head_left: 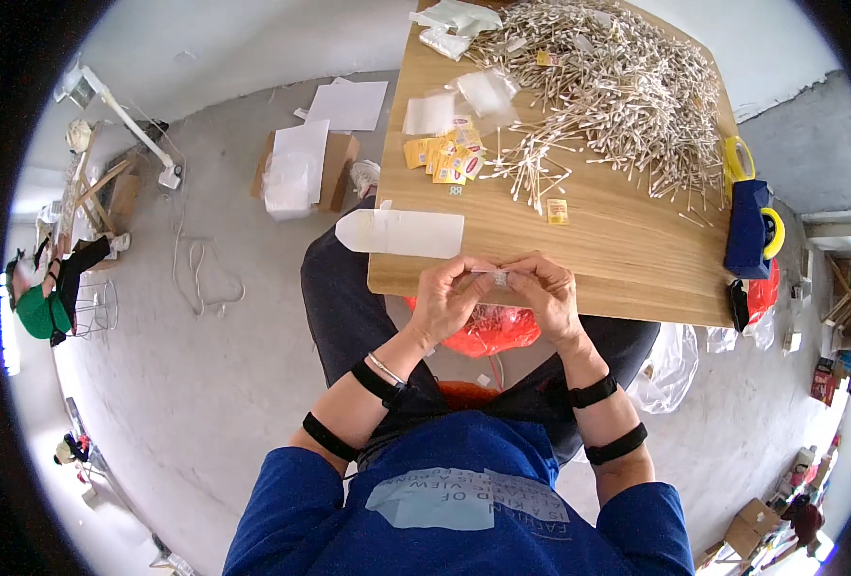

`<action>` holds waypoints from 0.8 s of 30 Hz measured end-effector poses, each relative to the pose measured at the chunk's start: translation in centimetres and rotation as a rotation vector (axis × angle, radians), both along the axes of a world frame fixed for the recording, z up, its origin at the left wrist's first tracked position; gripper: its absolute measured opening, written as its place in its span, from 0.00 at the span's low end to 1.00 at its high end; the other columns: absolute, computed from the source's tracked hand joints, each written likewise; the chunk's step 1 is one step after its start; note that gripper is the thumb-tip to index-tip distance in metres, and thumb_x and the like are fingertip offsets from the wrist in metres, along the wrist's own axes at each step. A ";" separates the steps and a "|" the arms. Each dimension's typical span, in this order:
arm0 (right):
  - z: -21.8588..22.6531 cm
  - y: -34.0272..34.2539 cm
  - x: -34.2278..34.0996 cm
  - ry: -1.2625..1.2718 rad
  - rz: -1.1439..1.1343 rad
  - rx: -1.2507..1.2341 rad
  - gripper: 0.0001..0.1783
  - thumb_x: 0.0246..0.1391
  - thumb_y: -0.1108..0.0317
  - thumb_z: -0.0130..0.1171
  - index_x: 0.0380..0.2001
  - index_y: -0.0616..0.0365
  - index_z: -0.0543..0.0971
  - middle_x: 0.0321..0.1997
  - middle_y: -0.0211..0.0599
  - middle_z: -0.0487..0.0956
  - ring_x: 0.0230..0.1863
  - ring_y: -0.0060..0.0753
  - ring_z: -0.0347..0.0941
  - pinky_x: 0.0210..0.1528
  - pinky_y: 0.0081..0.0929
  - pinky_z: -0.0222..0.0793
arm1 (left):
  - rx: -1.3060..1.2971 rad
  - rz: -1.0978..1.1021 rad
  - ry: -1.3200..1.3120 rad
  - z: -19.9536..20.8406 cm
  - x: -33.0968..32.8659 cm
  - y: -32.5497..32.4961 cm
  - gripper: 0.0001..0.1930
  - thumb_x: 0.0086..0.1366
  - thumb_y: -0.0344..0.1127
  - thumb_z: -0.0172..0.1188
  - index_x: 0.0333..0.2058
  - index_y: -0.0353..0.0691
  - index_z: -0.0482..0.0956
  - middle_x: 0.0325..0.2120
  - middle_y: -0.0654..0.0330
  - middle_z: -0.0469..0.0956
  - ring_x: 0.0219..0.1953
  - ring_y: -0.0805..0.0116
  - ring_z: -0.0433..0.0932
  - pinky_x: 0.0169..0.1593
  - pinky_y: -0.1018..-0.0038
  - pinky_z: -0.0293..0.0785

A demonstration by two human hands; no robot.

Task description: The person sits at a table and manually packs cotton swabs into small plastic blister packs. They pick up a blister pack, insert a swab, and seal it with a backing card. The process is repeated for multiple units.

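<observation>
At the near edge of the table [627, 274], my left hand [448, 298] and my right hand [548, 296] meet, both closed in a pinch. Between their fingertips is a small, whitish see-through plastic bag [499, 277], mostly covered by the fingers. To the left of it lies a flat white card strip [401, 233] with one rounded end, jutting past the table's left edge. A single yellow label card [557, 211] rests beyond my right hand. Farther left is a loose pile of yellow and red label cards [449, 156].
A big heap of cotton swabs [618, 86] covers the far table. Clear plastic bags [488, 93] lie left of it. A blue tape dispenser [749, 230] stands at the right edge. Under the table hangs a red bag [493, 331]; a cardboard box [339, 168] sits on the floor at left.
</observation>
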State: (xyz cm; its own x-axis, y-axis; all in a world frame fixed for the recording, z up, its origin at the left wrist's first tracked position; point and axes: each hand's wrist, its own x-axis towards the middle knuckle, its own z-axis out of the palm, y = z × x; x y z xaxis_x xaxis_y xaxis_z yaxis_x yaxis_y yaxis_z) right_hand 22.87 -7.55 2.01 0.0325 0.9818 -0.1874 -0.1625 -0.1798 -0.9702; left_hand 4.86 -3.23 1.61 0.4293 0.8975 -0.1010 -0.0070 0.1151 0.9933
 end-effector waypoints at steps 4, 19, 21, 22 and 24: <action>2.1 0.1 -0.5 -0.058 -0.013 0.064 0.08 0.51 0.77 0.62 0.37 0.62 0.81 0.39 0.35 0.79 0.43 0.25 0.74 0.45 0.25 0.72 | 0.213 -0.027 0.087 0.9 -0.1 0.3 0.09 0.60 0.28 0.63 0.41 0.35 0.79 0.35 0.56 0.83 0.38 0.73 0.81 0.41 0.77 0.76; 1.3 0.3 0.5 -0.772 0.049 0.535 0.19 0.37 0.80 0.65 0.38 0.57 0.81 0.38 0.37 0.80 0.42 0.44 0.73 0.44 0.34 0.73 | 0.586 -0.123 0.259 0.5 -0.8 1.7 0.18 0.46 0.23 0.70 0.38 0.39 0.78 0.39 0.54 0.80 0.48 0.54 0.77 0.51 0.65 0.75; 1.3 0.2 0.4 -0.816 0.058 0.567 0.21 0.36 0.81 0.64 0.39 0.57 0.80 0.39 0.37 0.80 0.42 0.45 0.73 0.45 0.35 0.72 | 0.643 -0.138 0.278 -0.2 -1.1 1.5 0.20 0.43 0.23 0.70 0.38 0.39 0.77 0.38 0.55 0.79 0.49 0.52 0.77 0.51 0.64 0.75; 1.5 0.0 0.4 -0.834 0.061 0.567 0.21 0.35 0.81 0.63 0.39 0.58 0.80 0.39 0.37 0.79 0.43 0.45 0.72 0.45 0.36 0.72 | 0.659 -0.131 0.297 0.0 -1.0 1.4 0.21 0.43 0.23 0.70 0.38 0.40 0.77 0.38 0.55 0.79 0.49 0.52 0.77 0.51 0.64 0.75; 1.6 -0.1 0.3 -0.853 0.066 0.572 0.22 0.34 0.82 0.62 0.39 0.58 0.79 0.40 0.38 0.79 0.43 0.46 0.72 0.45 0.36 0.72 | 0.691 -0.118 0.334 0.7 -0.7 1.1 0.22 0.41 0.22 0.70 0.38 0.40 0.75 0.37 0.55 0.78 0.49 0.51 0.76 0.51 0.64 0.76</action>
